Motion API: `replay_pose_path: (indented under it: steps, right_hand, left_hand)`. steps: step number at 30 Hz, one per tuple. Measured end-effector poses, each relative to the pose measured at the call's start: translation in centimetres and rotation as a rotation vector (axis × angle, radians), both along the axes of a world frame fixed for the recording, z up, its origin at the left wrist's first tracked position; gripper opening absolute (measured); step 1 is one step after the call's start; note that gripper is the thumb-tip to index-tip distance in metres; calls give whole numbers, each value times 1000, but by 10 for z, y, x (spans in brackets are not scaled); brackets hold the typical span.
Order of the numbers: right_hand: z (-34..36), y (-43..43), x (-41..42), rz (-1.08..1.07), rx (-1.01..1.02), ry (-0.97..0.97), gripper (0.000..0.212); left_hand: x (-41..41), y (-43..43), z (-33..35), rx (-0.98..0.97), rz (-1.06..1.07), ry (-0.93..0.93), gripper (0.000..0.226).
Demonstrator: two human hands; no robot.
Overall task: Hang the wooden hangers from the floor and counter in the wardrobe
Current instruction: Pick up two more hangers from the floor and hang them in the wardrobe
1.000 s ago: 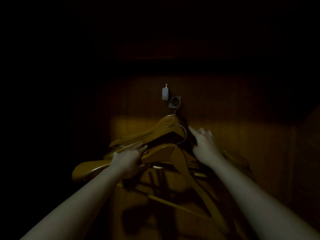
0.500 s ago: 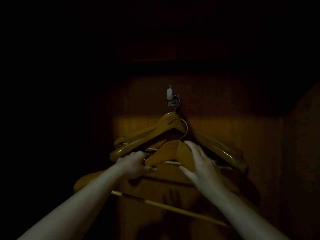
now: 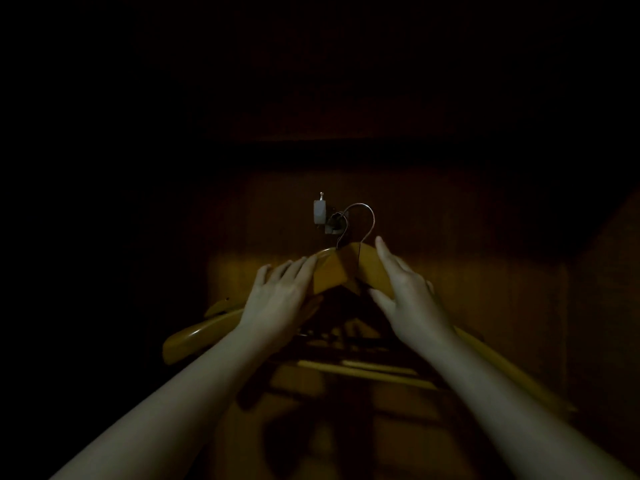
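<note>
A wooden hanger [image 3: 341, 268] is held up in the dim wardrobe. My left hand [image 3: 277, 299] lies over its left shoulder and my right hand [image 3: 405, 296] holds its right shoulder between thumb and fingers. Its wire hook [image 3: 369, 213] arches up with its tip at the small metal wall hook [image 3: 320, 213]; I cannot tell whether it rests on it. Behind and below it hang other wooden hangers [image 3: 194, 337], partly hidden by my hands and arms. One has its own wire hook [image 3: 341, 233] on the same wall hook.
The wardrobe's wooden back panel [image 3: 485, 278] is lit in a band behind the hangers. A side wall [image 3: 606, 306] closes in on the right. A dark shelf or ledge [image 3: 346, 147] runs above. Everything to the left is black.
Both hands have lifted the front hanger, so its wire hook has risen to the wall hook. My left hand slid up toward the hanger's neck; my right moved onto its right shoulder.
</note>
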State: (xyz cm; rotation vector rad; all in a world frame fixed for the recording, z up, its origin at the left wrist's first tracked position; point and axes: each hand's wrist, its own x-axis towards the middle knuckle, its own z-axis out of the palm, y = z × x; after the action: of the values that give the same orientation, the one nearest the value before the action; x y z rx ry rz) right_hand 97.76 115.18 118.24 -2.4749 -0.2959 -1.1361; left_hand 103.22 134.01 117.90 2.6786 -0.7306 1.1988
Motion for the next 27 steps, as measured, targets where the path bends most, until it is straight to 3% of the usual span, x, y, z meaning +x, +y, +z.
replay_pose_path:
  steps: [7,14,22,27]
  right_hand:
    - [27,0,35,-8,-14,6,78]
    - [18,9,47,-1,-66,88,76]
    - [-2,13,54,2,-32,-4,74]
    - [-5,13,52,-112,-139,-28,72]
  left_hand:
    - [29,-14,24,-155,36,201,61]
    - [43,-9,4,-249,42,386,56]
    - [46,-8,-8,-311,87,319,32]
    - [43,-17,-12,-340,180,269,53]
